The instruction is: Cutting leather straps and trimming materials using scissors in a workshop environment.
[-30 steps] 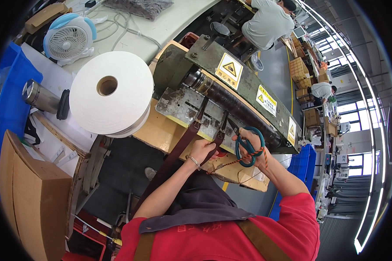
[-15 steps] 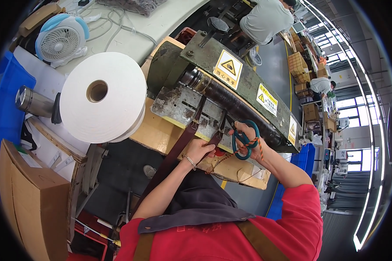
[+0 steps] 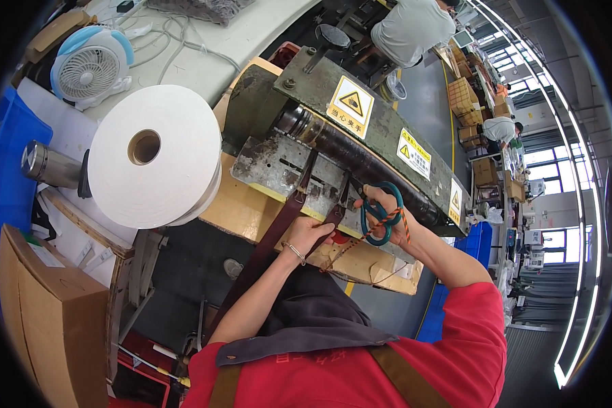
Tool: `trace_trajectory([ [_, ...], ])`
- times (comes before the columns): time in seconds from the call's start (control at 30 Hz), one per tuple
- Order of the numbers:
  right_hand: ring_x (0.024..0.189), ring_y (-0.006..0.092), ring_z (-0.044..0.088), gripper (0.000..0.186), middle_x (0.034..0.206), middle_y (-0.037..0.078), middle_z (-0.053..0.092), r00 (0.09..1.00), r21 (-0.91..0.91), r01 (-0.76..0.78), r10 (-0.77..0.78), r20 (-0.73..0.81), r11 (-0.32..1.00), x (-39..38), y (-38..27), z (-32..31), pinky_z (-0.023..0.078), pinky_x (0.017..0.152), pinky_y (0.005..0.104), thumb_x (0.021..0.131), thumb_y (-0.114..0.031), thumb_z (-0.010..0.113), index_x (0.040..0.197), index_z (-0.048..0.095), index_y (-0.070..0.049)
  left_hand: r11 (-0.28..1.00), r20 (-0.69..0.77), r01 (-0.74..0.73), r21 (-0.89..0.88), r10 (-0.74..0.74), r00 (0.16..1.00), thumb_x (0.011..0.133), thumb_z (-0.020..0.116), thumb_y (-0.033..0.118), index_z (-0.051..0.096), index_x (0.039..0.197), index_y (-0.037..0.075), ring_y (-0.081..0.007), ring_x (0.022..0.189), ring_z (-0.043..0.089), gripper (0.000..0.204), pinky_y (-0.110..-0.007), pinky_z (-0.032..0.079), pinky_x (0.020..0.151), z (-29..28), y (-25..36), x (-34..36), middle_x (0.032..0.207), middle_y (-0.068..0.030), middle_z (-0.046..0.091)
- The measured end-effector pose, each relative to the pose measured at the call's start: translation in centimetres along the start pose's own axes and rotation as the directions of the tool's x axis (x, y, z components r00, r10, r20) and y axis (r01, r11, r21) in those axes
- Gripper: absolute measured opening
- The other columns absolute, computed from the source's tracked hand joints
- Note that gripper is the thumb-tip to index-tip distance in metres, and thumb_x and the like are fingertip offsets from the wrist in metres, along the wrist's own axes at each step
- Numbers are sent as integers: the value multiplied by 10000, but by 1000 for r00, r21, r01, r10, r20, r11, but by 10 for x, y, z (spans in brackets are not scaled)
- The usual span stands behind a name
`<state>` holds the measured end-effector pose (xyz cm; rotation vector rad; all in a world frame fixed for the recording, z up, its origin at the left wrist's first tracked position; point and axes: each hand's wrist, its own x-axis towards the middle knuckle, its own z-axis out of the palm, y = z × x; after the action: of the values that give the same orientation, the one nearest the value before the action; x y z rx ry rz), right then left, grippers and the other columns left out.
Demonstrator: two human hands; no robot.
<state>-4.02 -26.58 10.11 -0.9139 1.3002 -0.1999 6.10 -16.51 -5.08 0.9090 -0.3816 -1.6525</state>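
My left hand [image 3: 307,235] is closed on the lower part of a short dark maroon strap [image 3: 333,216], which runs up to the worn metal plate [image 3: 255,163] of a green machine. Beside it, a longer maroon strap [image 3: 270,241] hangs from a dark clip or loop on the same plate, passing left of my left wrist. Teal-handled scissors [image 3: 398,197] are in my right hand [image 3: 381,202], its fingers through the loops. Their blades point at the short strap's upper end; whether they touch it I cannot tell. An orange-and-black cord [image 3: 347,250] trails from the handles.
The machine's dark roller [image 3: 347,149] lies just beyond the plate, under a green cover with warning stickers [image 3: 351,105]. To the left stand a big white roll [image 3: 177,143], a steel flask [image 3: 54,163], a fan [image 3: 92,66] and a carton [image 3: 54,299]. A person [image 3: 415,30] sits beyond the machine.
The whole view has shifted slightly. Both hands keep almost the same place at the plate, still holding the strap and the scissors.
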Motion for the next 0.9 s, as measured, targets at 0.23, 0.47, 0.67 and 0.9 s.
trace_trajectory([
  [0.23, 263, 102, 379, 379, 377, 21, 416, 998, -51, 51, -53, -33, 997, -3, 2, 7, 290, 256, 191, 773, -340, 552, 789, 490, 34, 1000, -9, 7, -21, -7, 1000, 764, 599, 120, 607, 813, -49, -103, 545, 571, 176, -202, 464, 504, 0, 2, -1, 692, -86, 611],
  [0.47, 259, 101, 379, 383, 371, 18, 405, 997, -1, 25, -25, -66, 1000, -3, 0, 5, 282, 255, 191, 778, -343, 541, 781, 498, 38, 1000, -29, -9, 5, 9, 1000, 756, 603, 122, 610, 786, -57, -100, 533, 567, 181, -198, 461, 507, 1, -1, 0, 673, -79, 608],
  [0.67, 261, 102, 376, 382, 373, 18, 408, 1000, -69, 17, -18, -11, 997, -3, -3, 5, 282, 260, 195, 779, -341, 541, 777, 499, 38, 1000, -29, -17, -7, 17, 999, 753, 600, 126, 607, 786, -64, -100, 532, 569, 192, -197, 452, 503, 1, -4, 0, 672, -85, 608],
  [0.9, 253, 107, 365, 393, 370, 18, 410, 999, -88, 52, -52, 1, 995, -1, 1, 2, 256, 251, 203, 780, -349, 538, 781, 498, 43, 999, -36, -34, 2, 35, 999, 756, 594, 123, 608, 786, -58, -101, 524, 570, 185, -197, 451, 491, 2, -4, 0, 663, -85, 607],
])
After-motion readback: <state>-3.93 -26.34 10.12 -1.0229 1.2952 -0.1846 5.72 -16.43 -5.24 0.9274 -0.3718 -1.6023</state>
